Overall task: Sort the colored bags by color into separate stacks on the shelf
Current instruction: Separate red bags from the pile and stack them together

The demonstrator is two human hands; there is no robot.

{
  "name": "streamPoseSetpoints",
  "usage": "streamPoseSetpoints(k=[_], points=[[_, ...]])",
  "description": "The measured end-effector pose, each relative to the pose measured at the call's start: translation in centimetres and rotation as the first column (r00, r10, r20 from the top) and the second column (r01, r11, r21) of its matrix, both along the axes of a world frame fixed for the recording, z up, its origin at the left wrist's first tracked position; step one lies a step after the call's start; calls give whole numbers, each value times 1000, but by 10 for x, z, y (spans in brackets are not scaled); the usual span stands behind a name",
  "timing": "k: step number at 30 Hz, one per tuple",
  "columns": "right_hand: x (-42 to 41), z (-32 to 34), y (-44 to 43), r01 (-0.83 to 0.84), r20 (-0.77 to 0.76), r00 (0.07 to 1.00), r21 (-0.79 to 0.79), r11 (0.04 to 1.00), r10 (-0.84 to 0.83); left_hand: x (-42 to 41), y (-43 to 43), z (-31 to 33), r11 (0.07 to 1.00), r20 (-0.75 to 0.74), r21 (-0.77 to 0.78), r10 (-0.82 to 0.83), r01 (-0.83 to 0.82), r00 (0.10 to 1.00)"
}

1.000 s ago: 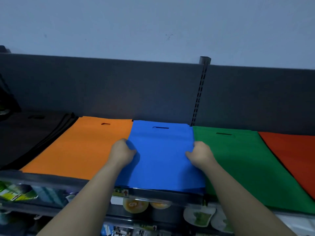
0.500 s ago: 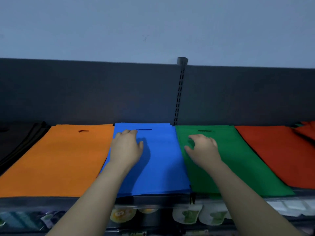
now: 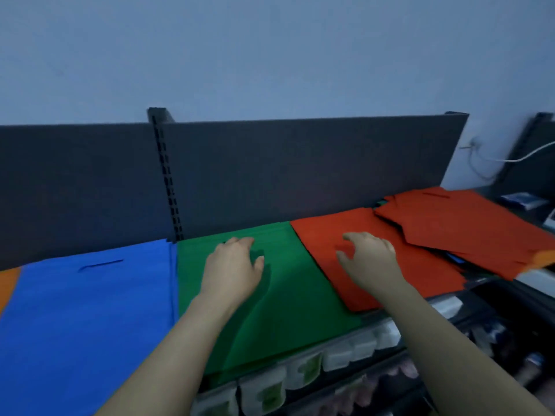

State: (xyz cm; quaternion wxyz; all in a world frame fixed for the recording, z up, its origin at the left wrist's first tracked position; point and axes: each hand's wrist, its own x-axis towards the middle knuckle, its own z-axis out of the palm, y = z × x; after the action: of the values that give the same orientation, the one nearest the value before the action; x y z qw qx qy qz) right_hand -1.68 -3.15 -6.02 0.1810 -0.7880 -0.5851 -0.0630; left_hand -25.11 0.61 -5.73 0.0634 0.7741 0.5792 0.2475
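Flat stacks of bags lie side by side on the shelf: a sliver of orange bags [image 3: 7,283] at the far left, blue bags [image 3: 90,310], green bags [image 3: 288,301] and red bags [image 3: 327,238]. A loose, untidy pile of red bags [image 3: 468,223] lies further right, with an orange corner and darker bags peeking from under it. My left hand [image 3: 232,268] hovers over the green stack, fingers apart, holding nothing. My right hand [image 3: 368,259] hovers over the tidy red stack, fingers curled and apart, also empty.
A dark back panel [image 3: 300,169] with a slotted upright [image 3: 166,175] runs behind the shelf. Packets [image 3: 300,370] hang on the tier below the shelf's front edge. At the far right are a white cable [image 3: 522,157] and small items on another surface.
My view and both hands have shifted right: the left hand went from the blue stack to the green one, the right hand from green to red. The loose red pile has come into view.
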Motion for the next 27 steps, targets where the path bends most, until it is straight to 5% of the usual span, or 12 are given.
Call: streamPoseSetpoints(k=[14,24,27], points=[[296,17,3,228,18,974,-126,965,-228,299,36,-9,979,188,-144,-118,146,975],[391,0,-3,260,-120,947,-254,932,-297,397,63,-30,903,420,-368,-50,220,906],[405,-1,1,259,-148,938,-299,919,-313,404,57,-32,813,492,-498,-22,302,871]])
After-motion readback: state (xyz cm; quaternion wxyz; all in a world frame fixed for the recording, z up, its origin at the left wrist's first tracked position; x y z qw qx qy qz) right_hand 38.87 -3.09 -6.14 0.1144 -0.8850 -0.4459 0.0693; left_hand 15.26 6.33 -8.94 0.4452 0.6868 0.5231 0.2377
